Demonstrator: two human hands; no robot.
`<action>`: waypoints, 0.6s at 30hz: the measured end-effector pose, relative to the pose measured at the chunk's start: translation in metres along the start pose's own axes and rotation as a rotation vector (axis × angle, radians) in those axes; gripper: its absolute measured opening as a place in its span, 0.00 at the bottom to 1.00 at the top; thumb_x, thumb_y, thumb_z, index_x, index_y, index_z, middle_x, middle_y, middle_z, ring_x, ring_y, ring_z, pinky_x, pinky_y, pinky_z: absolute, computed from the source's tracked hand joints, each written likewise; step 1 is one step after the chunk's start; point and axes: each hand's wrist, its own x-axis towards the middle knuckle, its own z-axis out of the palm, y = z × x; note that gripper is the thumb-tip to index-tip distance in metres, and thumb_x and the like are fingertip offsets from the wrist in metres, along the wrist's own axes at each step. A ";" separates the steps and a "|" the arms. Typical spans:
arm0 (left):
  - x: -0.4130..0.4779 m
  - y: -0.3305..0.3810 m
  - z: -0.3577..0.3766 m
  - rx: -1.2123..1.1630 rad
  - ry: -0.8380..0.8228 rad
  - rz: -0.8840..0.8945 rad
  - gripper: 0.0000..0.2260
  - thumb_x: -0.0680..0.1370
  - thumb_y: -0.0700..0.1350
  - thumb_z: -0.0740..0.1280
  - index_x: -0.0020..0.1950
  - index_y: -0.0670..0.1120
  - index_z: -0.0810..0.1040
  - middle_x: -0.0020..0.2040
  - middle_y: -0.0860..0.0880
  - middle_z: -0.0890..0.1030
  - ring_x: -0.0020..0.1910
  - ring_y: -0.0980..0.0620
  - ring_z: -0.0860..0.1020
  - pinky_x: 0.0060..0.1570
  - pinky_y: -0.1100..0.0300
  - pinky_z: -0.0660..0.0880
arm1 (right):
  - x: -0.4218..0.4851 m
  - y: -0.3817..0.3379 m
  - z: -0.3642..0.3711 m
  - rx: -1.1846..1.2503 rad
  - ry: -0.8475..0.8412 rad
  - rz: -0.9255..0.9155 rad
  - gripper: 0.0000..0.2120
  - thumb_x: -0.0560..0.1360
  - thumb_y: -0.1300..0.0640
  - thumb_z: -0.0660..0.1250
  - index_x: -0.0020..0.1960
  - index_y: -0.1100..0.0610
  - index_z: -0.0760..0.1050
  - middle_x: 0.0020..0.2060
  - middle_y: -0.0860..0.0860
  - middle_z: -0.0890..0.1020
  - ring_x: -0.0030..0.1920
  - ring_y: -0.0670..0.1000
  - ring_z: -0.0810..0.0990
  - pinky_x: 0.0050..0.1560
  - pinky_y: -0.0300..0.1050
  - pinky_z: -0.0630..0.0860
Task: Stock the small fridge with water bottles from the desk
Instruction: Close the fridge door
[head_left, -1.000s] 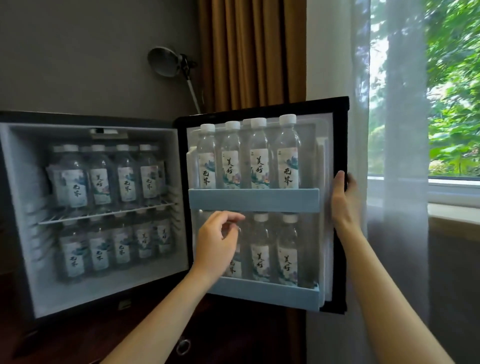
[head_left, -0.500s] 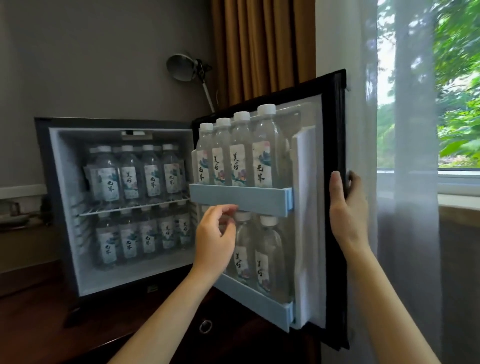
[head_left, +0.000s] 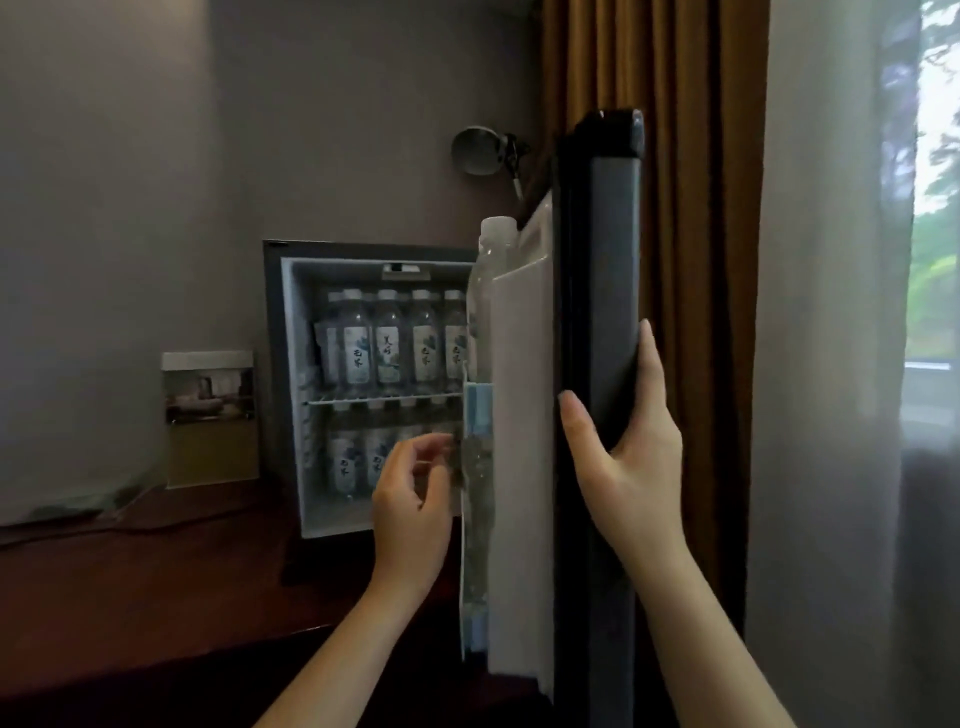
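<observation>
door (head_left: 597, 364) edge-on, bottles (head_left: 395, 348) fill shelves

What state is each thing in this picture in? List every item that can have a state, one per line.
Fridge: open.
Shelf bottles: upright, in two full rows.
Fridge door: partly open, seen edge-on.
Door bottles: upright, stowed in the door.
Right hand: grips the door's outer edge.
Left hand: fingers loosely curled beside the door bottles; contact unclear.
Wall lamp: unlit.

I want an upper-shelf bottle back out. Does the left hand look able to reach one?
Likely yes: the door stands ajar, and the left hand hovers before the opening, upper-shelf bottles unblocked.
</observation>
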 end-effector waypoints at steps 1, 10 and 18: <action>-0.001 0.000 -0.006 0.012 0.009 0.019 0.14 0.77 0.36 0.61 0.47 0.57 0.74 0.46 0.54 0.78 0.47 0.61 0.76 0.46 0.68 0.72 | -0.002 -0.003 0.011 0.014 -0.042 -0.019 0.39 0.73 0.48 0.66 0.76 0.49 0.47 0.73 0.46 0.63 0.72 0.41 0.62 0.71 0.39 0.64; 0.000 -0.007 -0.069 0.170 0.085 0.139 0.12 0.79 0.43 0.61 0.62 0.49 0.71 0.55 0.57 0.73 0.56 0.67 0.72 0.55 0.76 0.67 | -0.017 -0.018 0.123 -0.022 -0.298 -0.087 0.43 0.73 0.50 0.69 0.73 0.43 0.39 0.77 0.46 0.44 0.76 0.44 0.40 0.70 0.35 0.46; 0.020 -0.043 -0.104 0.376 -0.050 -0.155 0.27 0.79 0.41 0.61 0.76 0.46 0.55 0.74 0.52 0.58 0.70 0.62 0.56 0.64 0.73 0.55 | -0.021 0.005 0.192 -0.057 -0.493 -0.123 0.35 0.76 0.49 0.65 0.76 0.46 0.48 0.75 0.42 0.45 0.75 0.45 0.40 0.75 0.48 0.52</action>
